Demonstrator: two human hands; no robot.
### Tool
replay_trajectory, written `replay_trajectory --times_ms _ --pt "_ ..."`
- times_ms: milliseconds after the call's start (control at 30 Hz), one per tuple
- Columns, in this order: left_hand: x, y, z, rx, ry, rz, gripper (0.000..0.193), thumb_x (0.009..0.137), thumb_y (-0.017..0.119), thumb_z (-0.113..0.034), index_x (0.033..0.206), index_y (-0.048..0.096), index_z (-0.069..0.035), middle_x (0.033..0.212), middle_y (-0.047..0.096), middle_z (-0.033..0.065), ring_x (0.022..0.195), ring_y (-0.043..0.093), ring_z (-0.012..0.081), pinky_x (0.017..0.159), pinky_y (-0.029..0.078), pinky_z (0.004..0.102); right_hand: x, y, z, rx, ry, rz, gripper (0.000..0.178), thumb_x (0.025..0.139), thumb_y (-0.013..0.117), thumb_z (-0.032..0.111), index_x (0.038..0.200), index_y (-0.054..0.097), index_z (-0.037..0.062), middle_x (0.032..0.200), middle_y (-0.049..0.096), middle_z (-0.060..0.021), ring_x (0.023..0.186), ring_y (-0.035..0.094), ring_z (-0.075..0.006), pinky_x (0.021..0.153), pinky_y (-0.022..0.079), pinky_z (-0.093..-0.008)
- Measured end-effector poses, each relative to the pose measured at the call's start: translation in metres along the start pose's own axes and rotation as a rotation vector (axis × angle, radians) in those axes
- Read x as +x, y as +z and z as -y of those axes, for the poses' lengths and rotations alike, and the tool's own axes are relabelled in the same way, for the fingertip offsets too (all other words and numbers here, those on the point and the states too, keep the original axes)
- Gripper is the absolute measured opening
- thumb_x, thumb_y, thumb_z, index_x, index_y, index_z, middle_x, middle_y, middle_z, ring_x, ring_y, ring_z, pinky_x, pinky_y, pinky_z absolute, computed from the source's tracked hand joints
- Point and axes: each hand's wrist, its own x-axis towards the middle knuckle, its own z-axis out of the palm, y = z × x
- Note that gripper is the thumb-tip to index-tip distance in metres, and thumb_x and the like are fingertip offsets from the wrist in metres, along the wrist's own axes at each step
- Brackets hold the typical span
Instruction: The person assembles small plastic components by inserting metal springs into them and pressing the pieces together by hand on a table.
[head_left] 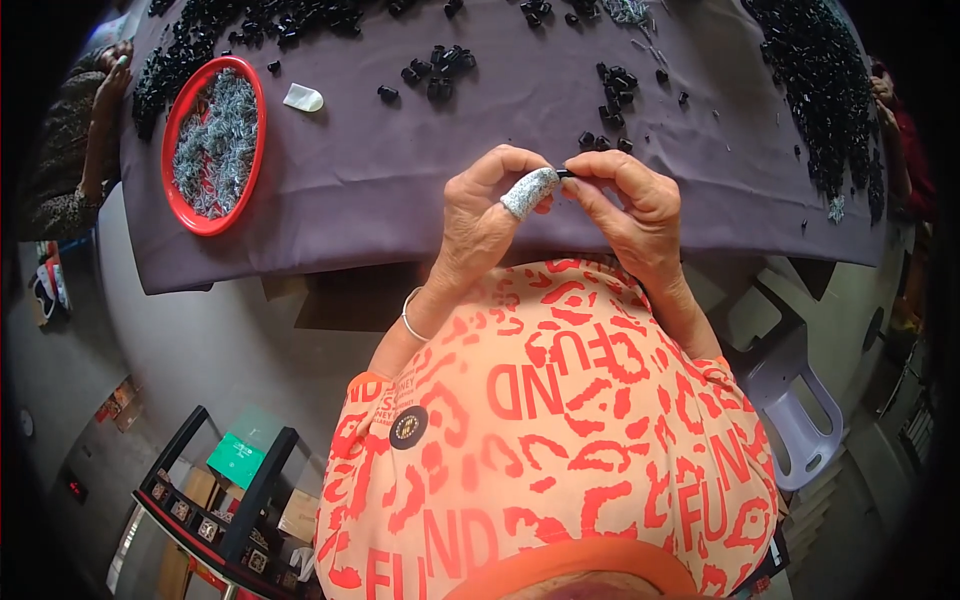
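Over the near edge of the covered table, my left hand (490, 200) and my right hand (630, 205) meet fingertip to fingertip. Between them sits a small black part (565, 173), pinched from both sides and mostly hidden by the fingers. A speckled grey-white finger cot (530, 192) covers my left thumb. Just beyond my right hand lie several small black caps (603, 143). Another loose group of black caps (440, 72) rests farther off, ahead of my left hand.
A red oval tray (259, 130) of thin metal pieces stands at left, beside a white finger cot (303, 97). Black parts (815, 90) are heaped far right and far left (185, 60). Other people's hands show at both table ends. A plastic chair (800, 430) stands right.
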Motion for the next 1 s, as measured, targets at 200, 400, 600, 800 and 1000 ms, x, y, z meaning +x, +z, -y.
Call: replay_trajectory --times_ms 200,400,600,800,1000 --pt "0.000 -0.005 0.003 -0.022 -0.092 -0.051 0.012 0.085 0.064 -0.004 0.094 0.065 0.003 0.079 0.064 0.0038 0.070 0.060 0.0090 0.064 0.050 0.0206 0.001 0.006 -0.005 -0.064 -0.059 -0.018 0.017 0.078 0.066 -0.007 0.094 0.063 -0.0029 0.085 0.065 -0.0065 0.077 0.062 -0.0116 0.070 0.050 -0.0220" --pt "0.011 -0.008 -0.001 0.182 0.036 -0.025 0.012 0.082 0.067 -0.004 0.093 0.068 0.000 0.083 0.064 0.0047 0.076 0.060 0.0099 0.065 0.049 0.0207 0.013 -0.001 -0.007 -0.174 -0.146 -0.004 0.016 0.076 0.066 -0.007 0.090 0.062 -0.0017 0.082 0.063 -0.0076 0.069 0.060 -0.0134 0.064 0.048 -0.0238" --pt "0.027 -0.015 0.014 0.902 0.515 -0.055 0.019 0.070 0.072 -0.004 0.089 0.070 -0.008 0.087 0.063 0.0060 0.081 0.057 0.0222 0.070 0.047 0.0311 0.033 -0.003 -0.022 -0.462 -0.310 0.123 0.017 0.076 0.062 -0.005 0.092 0.058 -0.0005 0.082 0.060 -0.0105 0.071 0.061 -0.0232 0.062 0.049 -0.0303" --pt "0.026 -0.019 0.012 1.160 0.421 -0.093 0.021 0.075 0.068 -0.007 0.095 0.068 -0.008 0.083 0.065 0.0066 0.080 0.059 0.0204 0.069 0.049 0.0302 0.042 0.008 -0.034 -0.744 -0.347 0.230 0.012 0.076 0.060 0.001 0.086 0.053 0.0015 0.077 0.054 -0.0128 0.074 0.057 -0.0308 0.066 0.048 -0.0387" --pt "0.033 -0.011 -0.018 0.286 -0.412 0.049 0.023 0.084 0.053 -0.005 0.103 0.065 0.001 0.085 0.068 0.0080 0.067 0.063 0.0096 0.055 0.050 0.0229 0.041 0.007 -0.021 -0.709 -0.342 0.246 0.023 0.074 0.059 0.001 0.095 0.049 0.0035 0.074 0.053 -0.0132 0.073 0.057 -0.0311 0.066 0.047 -0.0401"
